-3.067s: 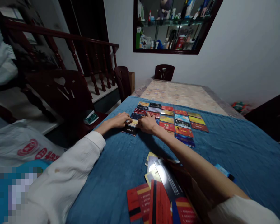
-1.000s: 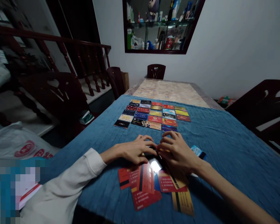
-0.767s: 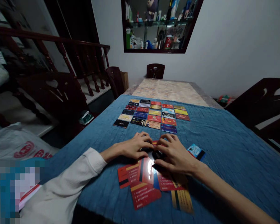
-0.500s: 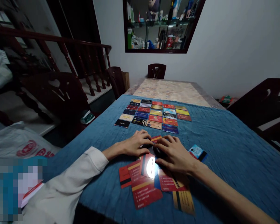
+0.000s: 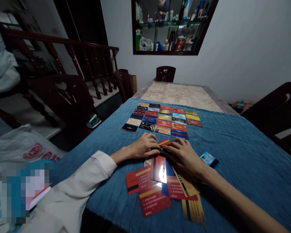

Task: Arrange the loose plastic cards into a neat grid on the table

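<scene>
A dark, thin card (image 5: 163, 149), tilted so that mostly its edge shows, is between my two hands. My left hand (image 5: 143, 147) pinches its left end with thumb and fingers. At its right end my right hand (image 5: 186, 154) is closed on it, the thumb hidden. Just below lies a loose pile: a red card with a bright glare (image 5: 157, 173), red cards with yellow stripes (image 5: 155, 202), and gold cards (image 5: 195, 210). Under the hands a red and yellow card (image 5: 164, 142) shows in part. To the right of my right hand lies a light-blue card (image 5: 207, 158).
Farther up the blue cloth (image 5: 106, 139), several cards (image 5: 162, 124) lie face up in columns. Bare patterned tabletop (image 5: 181, 94) shows beyond it. Dark wooden chairs (image 5: 63, 97) stand around the table. A white plastic bag (image 5: 19, 149) is at the left.
The dark card has tipped, so less of its face shows. My right hand has its fingers drawn in more. A gold card beneath it is more exposed. The view has shifted slightly.
</scene>
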Action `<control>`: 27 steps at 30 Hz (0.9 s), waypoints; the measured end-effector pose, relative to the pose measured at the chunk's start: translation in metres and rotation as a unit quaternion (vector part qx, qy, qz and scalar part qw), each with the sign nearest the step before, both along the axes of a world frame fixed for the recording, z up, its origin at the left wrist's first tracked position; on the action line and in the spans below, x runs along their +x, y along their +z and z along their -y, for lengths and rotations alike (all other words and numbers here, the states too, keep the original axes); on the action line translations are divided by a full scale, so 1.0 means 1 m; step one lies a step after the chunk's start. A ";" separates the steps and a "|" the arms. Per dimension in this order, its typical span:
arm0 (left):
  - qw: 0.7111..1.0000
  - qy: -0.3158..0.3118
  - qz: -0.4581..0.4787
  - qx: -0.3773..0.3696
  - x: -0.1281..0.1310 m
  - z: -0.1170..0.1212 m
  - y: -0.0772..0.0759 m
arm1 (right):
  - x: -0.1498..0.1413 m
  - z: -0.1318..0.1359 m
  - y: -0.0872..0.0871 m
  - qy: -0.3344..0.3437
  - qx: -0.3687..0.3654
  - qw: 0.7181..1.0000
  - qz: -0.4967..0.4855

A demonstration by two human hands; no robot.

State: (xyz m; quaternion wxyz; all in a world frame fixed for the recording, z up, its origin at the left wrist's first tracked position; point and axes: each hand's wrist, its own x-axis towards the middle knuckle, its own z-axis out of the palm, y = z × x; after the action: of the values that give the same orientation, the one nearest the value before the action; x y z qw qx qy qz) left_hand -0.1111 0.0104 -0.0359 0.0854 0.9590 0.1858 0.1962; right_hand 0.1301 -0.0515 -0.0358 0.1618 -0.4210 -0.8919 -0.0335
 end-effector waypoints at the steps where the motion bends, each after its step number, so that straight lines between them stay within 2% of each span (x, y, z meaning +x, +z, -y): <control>1: 1.000 0.002 0.000 0.001 0.000 -0.001 0.000 | 0.000 -0.001 -0.001 -0.004 0.005 1.000 -0.007; 7: 0.999 0.012 0.027 -0.029 -0.003 -0.004 -0.002 | 0.001 -0.008 -0.006 -0.027 0.026 0.998 -0.041; 15: 0.990 0.034 0.114 -0.080 -0.002 -0.006 -0.007 | 0.004 -0.014 -0.010 -0.050 0.002 0.996 -0.076; 27: 0.982 0.083 0.150 -0.084 0.002 -0.009 -0.015 | 0.008 -0.023 -0.024 -0.064 0.050 0.990 -0.119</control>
State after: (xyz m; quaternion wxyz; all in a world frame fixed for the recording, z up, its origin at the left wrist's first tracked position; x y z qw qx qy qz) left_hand -0.1089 0.0194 -0.0513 0.1755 0.8892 0.2656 0.3284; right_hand 0.1384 -0.0284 -0.0603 0.2850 -0.4699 -0.8346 -0.0386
